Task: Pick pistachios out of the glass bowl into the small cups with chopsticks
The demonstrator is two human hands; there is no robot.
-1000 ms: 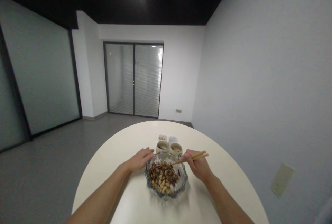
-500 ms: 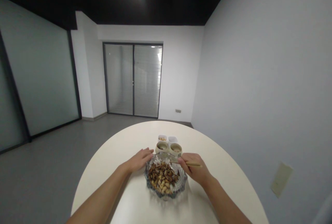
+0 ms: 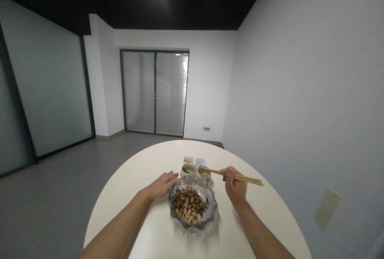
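Note:
A cut-glass bowl of mixed dark seeds and pale nuts sits on the round white table in front of me. My left hand rests against the bowl's left rim, fingers together and curled a little. My right hand is closed on a pair of wooden chopsticks. Their tips reach left over a round cream cup. A second cream cup stands beside it, with two small white square dishes behind them.
The table's far edge curves just beyond the dishes. A grey floor lies to the left, and a pale wall runs close along the right side. Glass doors with blinds stand at the back of the room.
My right hand has lifted the chopsticks out of the glass bowl and swung their tips up over the right cream cup. My left hand has stayed at the bowl's rim.

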